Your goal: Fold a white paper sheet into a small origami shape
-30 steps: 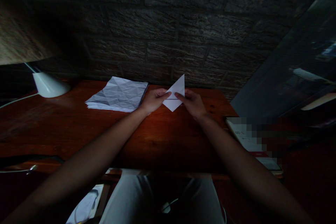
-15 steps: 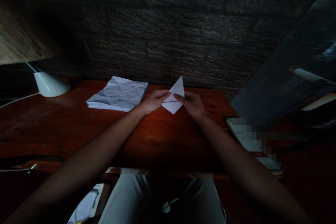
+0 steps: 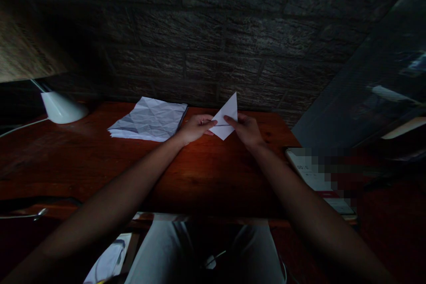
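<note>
A small white folded paper [image 3: 228, 113], kite-shaped with a dark crease line across its lower part, is held up between my two hands over the wooden table. My left hand [image 3: 195, 129] pinches its left edge, thumb on the front face and fingers behind. On the opposite side my right hand [image 3: 248, 130] grips the right edge the same way, its thumb lying near the crease. The paper's long point tilts up and to the right. The fingers behind the sheet are partly hidden.
A stack of creased white sheets [image 3: 148, 117] lies left of my hands on the wooden table [image 3: 199, 177]. A lamp with a white base [image 3: 63, 107] stands farther left. On the right lies a phone or tablet [image 3: 301, 164], partly pixelated. A brick wall [image 3: 206, 35] rises behind.
The folded paper has risen slightly and its upper point has tipped further right. Both hands keep their pinch on its edges.
</note>
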Action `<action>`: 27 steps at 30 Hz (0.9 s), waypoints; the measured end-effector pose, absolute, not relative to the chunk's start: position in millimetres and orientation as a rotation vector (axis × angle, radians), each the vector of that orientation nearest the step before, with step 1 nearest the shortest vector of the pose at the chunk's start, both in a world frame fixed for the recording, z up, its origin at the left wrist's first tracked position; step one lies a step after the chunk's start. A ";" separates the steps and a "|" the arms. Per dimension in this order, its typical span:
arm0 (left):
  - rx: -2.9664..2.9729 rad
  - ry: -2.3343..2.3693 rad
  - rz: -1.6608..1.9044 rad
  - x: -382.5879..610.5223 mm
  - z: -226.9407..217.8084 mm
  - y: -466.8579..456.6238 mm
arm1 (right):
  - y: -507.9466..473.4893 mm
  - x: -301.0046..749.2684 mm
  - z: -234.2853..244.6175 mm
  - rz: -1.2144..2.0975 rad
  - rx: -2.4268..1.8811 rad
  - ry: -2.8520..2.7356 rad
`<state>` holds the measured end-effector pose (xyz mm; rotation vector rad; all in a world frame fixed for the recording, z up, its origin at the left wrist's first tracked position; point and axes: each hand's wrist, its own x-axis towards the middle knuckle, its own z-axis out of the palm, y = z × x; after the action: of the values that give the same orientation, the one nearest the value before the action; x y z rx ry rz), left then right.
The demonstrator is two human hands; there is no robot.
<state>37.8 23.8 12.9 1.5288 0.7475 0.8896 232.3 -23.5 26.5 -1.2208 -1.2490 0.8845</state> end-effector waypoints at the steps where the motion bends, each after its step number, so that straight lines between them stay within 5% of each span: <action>1: 1.547 0.754 0.906 38.3 12.0 24.2 | -23.4 231.8 25.8 0.880 -1.220 -1.259; 27: 1.485 0.835 1.044 45.5 20.2 11.3 | -30.8 222.4 35.3 0.719 -1.239 -1.333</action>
<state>45.5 11.3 20.2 1.4849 0.8355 1.0444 222.4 -30.8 35.3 -1.2392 -1.3333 0.7190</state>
